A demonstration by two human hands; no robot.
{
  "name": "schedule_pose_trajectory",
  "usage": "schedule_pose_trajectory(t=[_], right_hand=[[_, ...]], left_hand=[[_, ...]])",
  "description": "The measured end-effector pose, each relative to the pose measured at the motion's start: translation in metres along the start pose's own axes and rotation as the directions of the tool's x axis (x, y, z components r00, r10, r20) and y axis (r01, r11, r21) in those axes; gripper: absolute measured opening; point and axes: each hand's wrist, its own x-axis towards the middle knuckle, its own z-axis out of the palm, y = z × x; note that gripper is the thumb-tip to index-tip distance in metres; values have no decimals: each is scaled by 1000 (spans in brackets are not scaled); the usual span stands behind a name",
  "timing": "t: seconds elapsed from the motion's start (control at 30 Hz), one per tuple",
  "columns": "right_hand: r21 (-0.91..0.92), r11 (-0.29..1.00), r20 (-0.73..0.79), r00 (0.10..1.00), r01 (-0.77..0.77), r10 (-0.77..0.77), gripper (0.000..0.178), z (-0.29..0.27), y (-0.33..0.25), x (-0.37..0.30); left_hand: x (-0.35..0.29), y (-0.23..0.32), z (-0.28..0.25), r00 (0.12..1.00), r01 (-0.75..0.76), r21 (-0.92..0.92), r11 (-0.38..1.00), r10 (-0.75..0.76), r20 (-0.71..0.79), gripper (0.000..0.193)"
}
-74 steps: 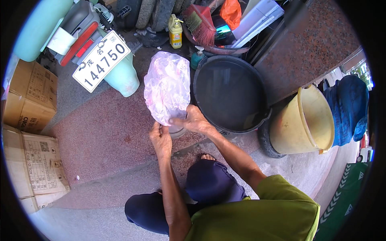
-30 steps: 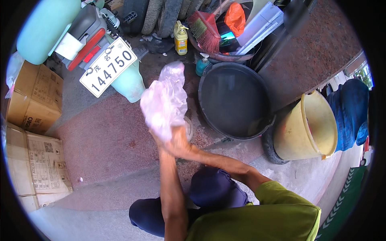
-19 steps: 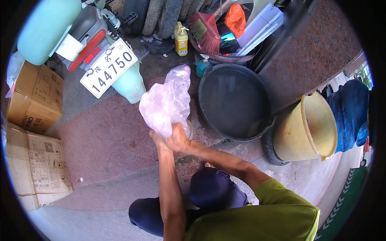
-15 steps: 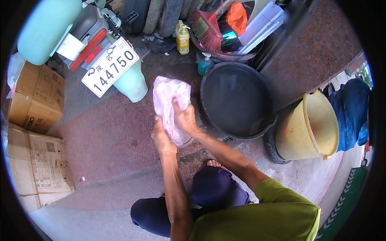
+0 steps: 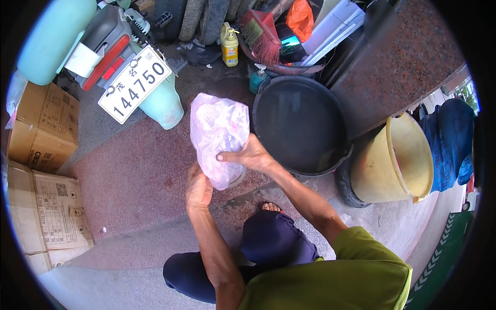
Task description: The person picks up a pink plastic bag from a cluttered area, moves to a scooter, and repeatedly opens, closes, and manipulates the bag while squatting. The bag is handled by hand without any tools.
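Observation:
A thin, pale pink plastic bag (image 5: 219,129) is puffed out in front of my knees, its surface crumpled. My right hand (image 5: 252,156) grips its near right side, thumb lying across the film. On the lower left, my left hand (image 5: 198,189) is closed at the bag's edge, with its fingertips partly hidden behind the film. Below the bag shows part of a pale round rim (image 5: 238,181); what it belongs to is mostly covered. Whether anything is inside the bag I cannot tell.
A large black tub of dark water (image 5: 299,126) stands right of the bag, with a yellow bucket (image 5: 369,170) beyond. Yellow (image 5: 229,46) and teal (image 5: 257,81) pump bottles stand behind. Cardboard boxes (image 5: 54,206) and a mint-green scooter (image 5: 163,106) are at left.
The bag has spread wider and fuller. My right hand has shifted down and right on it, its thumb now pointing left; my left hand has moved slightly left and down.

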Motion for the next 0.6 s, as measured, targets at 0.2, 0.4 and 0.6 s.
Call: schedule_pose_trajectory(t=[0.2, 0.4, 0.6], right_hand=[[-71, 983, 42, 984, -172, 176, 31, 3, 5, 1], [298, 930, -148, 952, -214, 267, 22, -19, 22, -5], [217, 968, -325, 926, -124, 192, 27, -34, 41, -13]], left_hand=[[-3, 2, 13, 991, -130, 150, 980, 130, 12, 26], [0, -2, -7, 915, -251, 62, 966, 258, -309, 11], [-1, -6, 5, 876, -337, -24, 941, 304, -375, 13]])
